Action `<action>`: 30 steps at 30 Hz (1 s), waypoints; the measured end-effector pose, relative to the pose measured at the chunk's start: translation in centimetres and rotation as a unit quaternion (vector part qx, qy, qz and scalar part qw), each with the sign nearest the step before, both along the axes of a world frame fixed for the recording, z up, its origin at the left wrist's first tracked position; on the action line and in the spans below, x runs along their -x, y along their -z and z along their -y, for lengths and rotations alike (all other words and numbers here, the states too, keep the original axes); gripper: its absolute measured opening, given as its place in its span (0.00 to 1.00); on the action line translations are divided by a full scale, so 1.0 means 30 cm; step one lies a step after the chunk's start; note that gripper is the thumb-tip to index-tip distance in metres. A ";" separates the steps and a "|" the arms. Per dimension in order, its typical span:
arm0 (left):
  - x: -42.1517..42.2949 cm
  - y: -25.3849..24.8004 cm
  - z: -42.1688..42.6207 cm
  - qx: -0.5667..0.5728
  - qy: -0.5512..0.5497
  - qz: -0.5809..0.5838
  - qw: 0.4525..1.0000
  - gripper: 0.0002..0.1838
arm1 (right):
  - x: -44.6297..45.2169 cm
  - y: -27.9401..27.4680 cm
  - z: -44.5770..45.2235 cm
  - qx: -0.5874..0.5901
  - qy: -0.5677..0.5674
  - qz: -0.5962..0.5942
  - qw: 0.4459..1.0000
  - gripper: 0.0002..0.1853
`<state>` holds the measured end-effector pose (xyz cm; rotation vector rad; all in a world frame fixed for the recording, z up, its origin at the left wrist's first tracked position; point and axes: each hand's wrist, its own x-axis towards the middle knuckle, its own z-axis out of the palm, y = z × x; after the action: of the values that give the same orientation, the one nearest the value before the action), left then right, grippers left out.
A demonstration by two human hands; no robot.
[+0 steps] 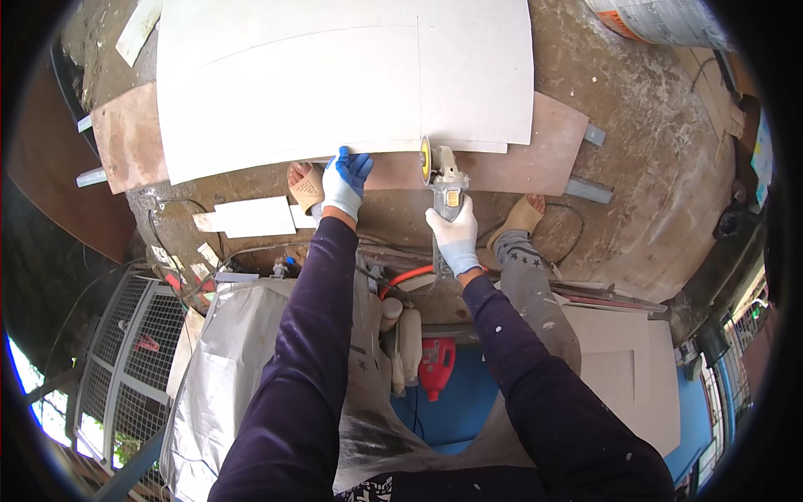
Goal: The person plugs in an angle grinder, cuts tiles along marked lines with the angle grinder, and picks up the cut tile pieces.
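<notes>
My right hand, in a white and pale-blue glove, is wrapped round the body of an angle grinder. The grinder's yellow-faced disc stands upright at the front edge of a large white board, near a pencil line running away from me. My left hand, in a white glove with blue-coated fingers, is closed at the board's front edge left of the grinder. Its fingers look curled on that edge, partly hidden. Pencil lines, one curved, mark the board. Whether the disc is spinning, I cannot tell.
Beneath the board lies a brown sheet on metal bars. My sandalled feet stand close to its front edge. Cables cross the wet floor. A red bottle and pale bottles are below my arms; wire-mesh panels stand at left.
</notes>
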<state>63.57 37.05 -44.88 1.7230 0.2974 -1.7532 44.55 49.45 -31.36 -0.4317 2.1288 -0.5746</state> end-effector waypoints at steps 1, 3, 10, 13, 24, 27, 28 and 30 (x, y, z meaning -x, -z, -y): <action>0.000 0.002 0.000 -0.002 -0.002 0.002 1.000 0.16 | 0.001 0.000 0.003 -0.002 0.000 0.001 1.000 0.28; 0.001 0.002 -0.002 -0.005 -0.007 0.004 1.000 0.15 | 0.004 -0.001 0.004 -0.006 0.000 0.003 1.000 0.28; 0.003 -0.010 0.005 -0.011 -0.023 0.000 1.000 0.16 | 0.007 0.012 0.019 -0.021 0.004 0.014 1.000 0.28; 0.000 -0.011 0.001 -0.006 -0.029 -0.013 0.999 0.16 | -0.001 0.006 0.023 -0.024 0.000 0.000 1.000 0.29; -0.007 -0.015 -0.001 0.006 -0.032 -0.037 0.999 0.16 | -0.020 0.029 0.005 -0.014 0.018 0.009 1.000 0.27; -0.011 -0.014 -0.005 0.010 -0.035 -0.043 0.998 0.16 | -0.016 0.028 0.025 -0.007 0.028 0.016 0.999 0.27; -0.013 -0.010 -0.007 0.008 -0.036 -0.040 0.999 0.16 | -0.014 0.032 0.029 -0.006 0.027 0.013 1.000 0.27; -0.010 -0.005 -0.006 0.006 -0.029 -0.030 0.999 0.16 | -0.009 0.037 0.044 -0.003 0.025 0.007 1.000 0.27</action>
<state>63.86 37.23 -44.74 1.6395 0.3600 -1.7639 44.81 48.12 -32.46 -0.3717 2.1318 -0.5977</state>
